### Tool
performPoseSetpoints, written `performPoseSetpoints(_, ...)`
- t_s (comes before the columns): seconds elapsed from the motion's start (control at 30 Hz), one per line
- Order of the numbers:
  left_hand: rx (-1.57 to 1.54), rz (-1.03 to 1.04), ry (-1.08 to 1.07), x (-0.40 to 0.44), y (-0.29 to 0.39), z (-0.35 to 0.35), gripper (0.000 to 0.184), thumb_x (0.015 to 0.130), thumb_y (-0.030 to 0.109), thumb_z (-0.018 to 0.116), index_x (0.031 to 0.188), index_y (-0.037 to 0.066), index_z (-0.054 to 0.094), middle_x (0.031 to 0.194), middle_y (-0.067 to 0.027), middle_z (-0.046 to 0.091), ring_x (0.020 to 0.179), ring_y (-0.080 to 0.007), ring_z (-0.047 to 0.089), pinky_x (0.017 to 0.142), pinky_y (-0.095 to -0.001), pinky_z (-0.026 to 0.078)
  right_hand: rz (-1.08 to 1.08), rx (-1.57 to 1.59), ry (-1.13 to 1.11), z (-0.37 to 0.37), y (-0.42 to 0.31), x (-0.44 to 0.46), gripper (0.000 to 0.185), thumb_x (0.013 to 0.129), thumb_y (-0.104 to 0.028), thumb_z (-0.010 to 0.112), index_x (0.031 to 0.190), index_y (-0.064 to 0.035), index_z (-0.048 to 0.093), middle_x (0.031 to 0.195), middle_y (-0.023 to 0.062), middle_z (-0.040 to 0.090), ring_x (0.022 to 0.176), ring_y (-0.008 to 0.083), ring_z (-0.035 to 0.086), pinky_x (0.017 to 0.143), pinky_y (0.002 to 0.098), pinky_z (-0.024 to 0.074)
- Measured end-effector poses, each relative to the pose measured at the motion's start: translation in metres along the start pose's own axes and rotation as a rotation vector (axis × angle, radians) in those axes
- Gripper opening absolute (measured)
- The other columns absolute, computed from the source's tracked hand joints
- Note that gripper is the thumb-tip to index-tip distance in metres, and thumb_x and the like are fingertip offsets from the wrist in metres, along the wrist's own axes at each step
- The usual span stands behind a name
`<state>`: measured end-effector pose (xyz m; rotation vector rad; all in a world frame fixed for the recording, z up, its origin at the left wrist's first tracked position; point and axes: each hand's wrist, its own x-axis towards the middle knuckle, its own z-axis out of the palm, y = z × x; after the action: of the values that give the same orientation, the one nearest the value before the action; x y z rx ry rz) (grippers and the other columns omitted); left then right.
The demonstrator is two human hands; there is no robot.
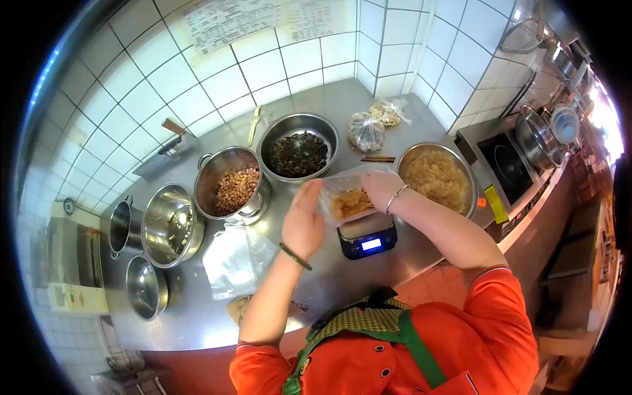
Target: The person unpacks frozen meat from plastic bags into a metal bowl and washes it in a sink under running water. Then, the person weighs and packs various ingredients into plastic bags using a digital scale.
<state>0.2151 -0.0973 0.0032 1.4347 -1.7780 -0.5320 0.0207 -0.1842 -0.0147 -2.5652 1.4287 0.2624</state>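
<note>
A clear plastic bag (337,183) with yellowish, shredded-looking food (352,203) in its lower part is spread between my two hands. My left hand (304,220) is at the bag's left edge, fingers pointing up and closed on the film. On the opposite side, my right hand (382,189) is closed on the bag's right edge; its fingertips are partly hidden. Just under the bag is a black digital scale (368,239) with a lit display. A steel bowl (471,205) of similar pale yellow food (434,174) stands beside my right forearm.
A pot (222,158) of peanut-like pieces and a bowl (270,131) of dark food stand behind. Flat plastic bags (237,260) lie left. Steel bowls (172,227) and a cleaver (170,146) are farther left. Filled bags (366,133) sit at the back; an induction cooker (503,164) stands right.
</note>
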Motion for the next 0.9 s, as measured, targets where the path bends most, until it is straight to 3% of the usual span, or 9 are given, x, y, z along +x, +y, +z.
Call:
performPoseSetpoints(0.1, -0.032, -0.003, 0.069, -0.004, 0.007, -0.038, 0.057, 0.063, -0.011, 0.038, 0.117, 0.004, 0.048, 0.119, -0.0169, 0.047, 0.108, -0.0322, 0.046, 0.089, -0.0351, 0.039, -0.129, 0.036, 0.179, -0.016, -0.026, 0.004, 0.021, 0.075, -0.009, 0.050, 0.095, -0.0025, 0.050, 0.095, 0.0162, 0.056, 0.089, 0.0310, 0.055, 0.076, 0.0386, 0.0449)
performPoseSetpoints(0.2, -0.049, -0.095, 0.065, -0.020, 0.003, -0.065, 0.056, 0.062, -0.010, 0.039, 0.116, 0.002, 0.047, 0.119, -0.0183, 0.046, 0.108, -0.0340, 0.045, 0.090, -0.0365, 0.039, -0.146, 0.113, 0.110, -0.019, -0.057, 0.022, 0.019, 0.074, -0.009, 0.050, 0.092, -0.0027, 0.053, 0.093, 0.0164, 0.057, 0.090, 0.0314, 0.055, 0.076, 0.0388, 0.0448)
performPoseSetpoints(0.33, 0.203, -0.169, 0.024, -0.064, -0.075, -0.039, 0.055, 0.064, -0.008, 0.040, 0.119, -0.001, 0.042, 0.120, -0.0231, 0.043, 0.112, -0.0363, 0.041, 0.092, -0.0381, 0.037, -0.262, 0.012, -0.151, 0.056, -0.100, 0.073, 0.020, 0.076, -0.014, 0.050, 0.089, -0.0035, 0.060, 0.094, 0.0157, 0.059, 0.091, 0.0321, 0.055, 0.079, 0.0380, 0.0439)
performPoseSetpoints(0.4, 0.210, -0.233, 0.053, -0.078, -0.092, -0.029, 0.055, 0.065, -0.008, 0.041, 0.119, -0.001, 0.041, 0.122, -0.0231, 0.042, 0.113, -0.0363, 0.040, 0.093, -0.0381, 0.036, -0.317, 0.314, -0.013, 0.077, -0.116, 0.085, 0.021, 0.078, -0.019, 0.050, 0.091, -0.0056, 0.060, 0.093, 0.0150, 0.059, 0.090, 0.0309, 0.055, 0.079, 0.0371, 0.0439)
performPoseSetpoints(0.43, 0.217, -0.224, 0.076, -0.083, -0.097, -0.028, 0.054, 0.065, -0.007, 0.041, 0.119, -0.001, 0.041, 0.123, -0.0229, 0.041, 0.112, -0.0367, 0.041, 0.092, -0.0376, 0.036, -0.396, 0.385, 0.002, 0.080, -0.120, 0.083, 0.017, 0.078, -0.016, 0.047, 0.081, -0.0075, 0.062, 0.084, 0.0171, 0.060, 0.078, 0.0315, 0.058, 0.070, 0.0388, 0.0451)
performPoseSetpoints(0.57, 0.114, -0.271, 0.096, -0.082, -0.078, -0.036, 0.056, 0.066, -0.007, 0.043, 0.122, 0.000, 0.040, 0.123, -0.0221, 0.041, 0.112, -0.0363, 0.040, 0.094, -0.0364, 0.036, -0.366, 0.506, 0.246, 0.078, -0.141, 0.074, 0.015, 0.078, -0.015, 0.049, 0.082, -0.0087, 0.061, 0.086, 0.0143, 0.060, 0.080, 0.0303, 0.058, 0.069, 0.0386, 0.0450)
performPoseSetpoints(0.7, 0.119, -0.268, 0.067, -0.078, -0.075, -0.033, 0.056, 0.067, -0.007, 0.044, 0.122, 0.001, 0.039, 0.123, -0.0220, 0.040, 0.111, -0.0364, 0.041, 0.092, -0.0368, 0.037, -0.202, 0.208, 0.047, 0.083, -0.149, 0.071, 0.014, 0.076, -0.015, 0.050, 0.082, -0.0079, 0.061, 0.090, 0.0104, 0.059, 0.082, 0.0288, 0.058, 0.071, 0.0378, 0.0447)
performPoseSetpoints(0.77, 0.115, -0.224, 0.101, -0.078, -0.078, -0.031, 0.054, 0.068, -0.006, 0.044, 0.121, 0.002, 0.040, 0.122, -0.0207, 0.041, 0.109, -0.0361, 0.043, 0.089, -0.0368, 0.040, -0.419, 0.233, 0.454, 0.082, -0.149, 0.055, 0.014, 0.074, -0.016, 0.054, 0.083, -0.0074, 0.060, 0.093, 0.0095, 0.058, 0.084, 0.0269, 0.058, 0.074, 0.0367, 0.0445)
performPoseSetpoints(0.9, 0.100, -0.152, 0.074, -0.074, -0.073, -0.035, 0.051, 0.070, -0.003, 0.049, 0.120, 0.005, 0.042, 0.122, -0.0201, 0.040, 0.106, -0.0357, 0.045, 0.084, -0.0372, 0.042, -0.297, 0.401, 0.118, 0.089, -0.149, 0.064, 0.019, 0.070, -0.017, 0.059, 0.087, -0.0080, 0.059, 0.098, 0.0095, 0.056, 0.090, 0.0255, 0.057, 0.082, 0.0390, 0.0408)
